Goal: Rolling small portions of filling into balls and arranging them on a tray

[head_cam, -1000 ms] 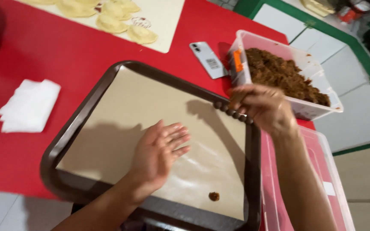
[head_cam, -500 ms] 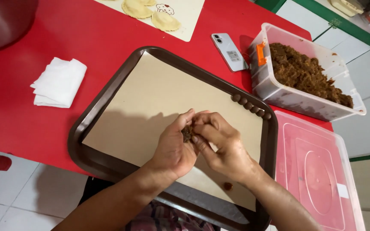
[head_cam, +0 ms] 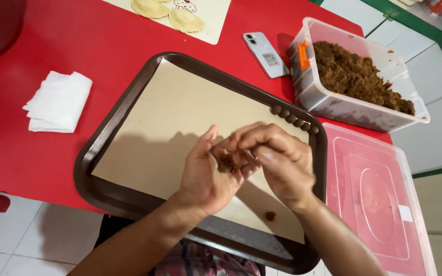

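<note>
Working a small lump of brown filling (head_cam: 226,164) between two bare hands above a brown tray (head_cam: 98,158) lined with tan paper (head_cam: 180,117) on a red bench (head_cam: 78,46); left hand (head_cam: 208,174) cupping the lump in its palm, right hand (head_cam: 277,158) closing over it with fingertips pinching the filling, most of the lump hiding under those fingers and its shape hard to make out; both forearms running out of the bottom edge. Sitting along the tray's far right rim, a short row of small brown balls (head_cam: 292,118), partly hiding behind the right hand; lying alone on the paper near the right wrist, one more ball (head_cam: 270,216). Standing beyond the tray, a clear tub of brown filling (head_cam: 359,76), and beside it a pink lid (head_cam: 379,204) getting cut off at the right and bottom edges; lying near the tub, a white phone (head_cam: 264,54); resting to the left, a folded white cloth (head_cam: 60,102); showing only partly at the top edge, pale dough pieces (head_cam: 185,19) on a board. Compared with half a second earlier, hands staying joined over the tray, now sitting slightly lower and further right, with the single ball no longer covered by the arm.
</note>
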